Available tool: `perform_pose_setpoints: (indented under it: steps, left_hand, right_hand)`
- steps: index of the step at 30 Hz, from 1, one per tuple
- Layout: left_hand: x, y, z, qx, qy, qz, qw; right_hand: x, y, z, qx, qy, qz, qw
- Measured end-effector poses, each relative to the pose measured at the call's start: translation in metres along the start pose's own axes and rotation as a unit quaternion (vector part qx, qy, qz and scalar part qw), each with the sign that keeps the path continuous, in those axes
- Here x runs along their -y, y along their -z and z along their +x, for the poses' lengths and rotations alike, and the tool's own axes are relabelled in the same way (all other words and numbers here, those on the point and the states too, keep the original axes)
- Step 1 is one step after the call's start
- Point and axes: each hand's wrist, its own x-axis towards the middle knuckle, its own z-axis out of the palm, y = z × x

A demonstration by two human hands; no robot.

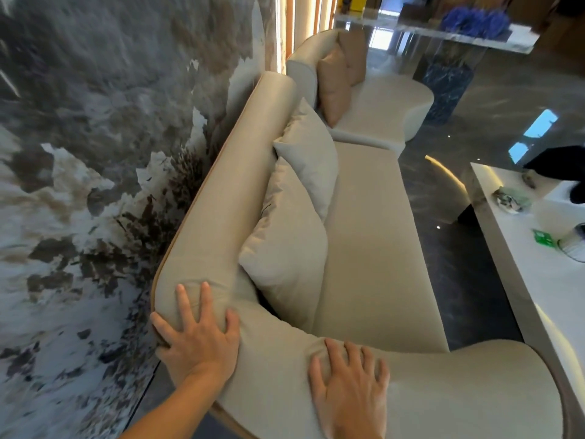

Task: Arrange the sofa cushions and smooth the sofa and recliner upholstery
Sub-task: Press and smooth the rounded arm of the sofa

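A long beige sofa point(367, 236) runs away from me along the marbled wall. Two beige cushions lean on its backrest, the near cushion point(285, 248) partly overlapped by the far cushion point(310, 153). Beyond them a curved beige recliner seat point(383, 106) holds two brown cushions point(335, 80). My left hand point(199, 334) lies flat, fingers spread, on the rounded corner of the sofa back. My right hand point(351, 384) presses flat on the padded near armrest, fabric bunched at its fingertips. Neither hand holds anything.
A white low table point(538, 280) with a green card, a small dish and a jar stands at the right. Dark glossy floor point(459, 280) runs between table and sofa. A glass-topped console with blue flowers point(474, 20) stands at the far end. The wall point(95, 153) hugs the sofa's left.
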Motion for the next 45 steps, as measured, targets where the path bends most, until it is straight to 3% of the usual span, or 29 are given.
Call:
perform_pose_setpoints:
  steps: [18,29,37,45]
  left_hand:
    - [-0.016,0.009,0.127,-0.027,-0.032,0.003,0.999]
    - [-0.015,0.016,0.169,-0.045,-0.051,-0.008,0.998]
    - [-0.014,0.02,0.18,-0.038,-0.064,-0.015,0.997]
    - [-0.01,0.017,0.181,-0.035,-0.07,-0.022,0.997]
  right_hand:
    - [0.095,-0.001,0.079,-0.043,-0.067,0.11,0.991]
    - [0.127,-0.014,0.102,-0.07,-0.067,0.111,0.989]
    - [0.133,-0.011,0.109,-0.044,-0.053,0.102,0.992]
    - [0.132,-0.009,0.109,-0.091,-0.058,0.087,0.99]
